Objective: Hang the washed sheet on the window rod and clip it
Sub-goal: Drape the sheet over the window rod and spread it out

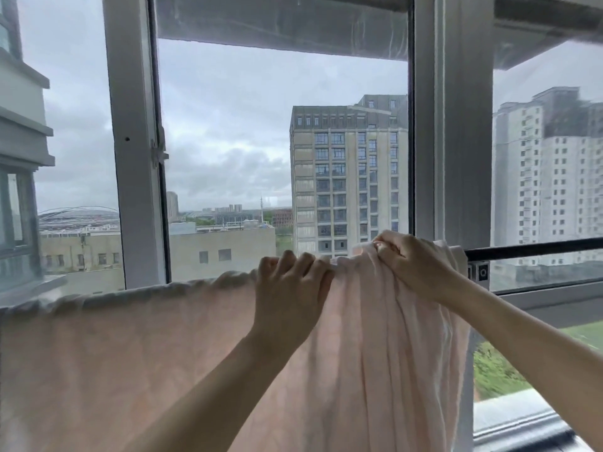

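A pale pink sheet (130, 347) hangs over the window rod across the lower part of the view, smooth at the left and bunched in folds at the right. The black rod (535, 247) shows bare only to the right of the cloth. My left hand (290, 285) grips the sheet's top edge over the rod near the middle. To its right, my right hand (411, 262) pinches the bunched top edge of the sheet. No clip is in view.
A white window frame post (137, 158) stands at the left and a wider one (453, 141) at the right. A small metal bracket (479, 272) holds the rod by the right post. A white sill (522, 419) lies at the lower right. Buildings lie outside.
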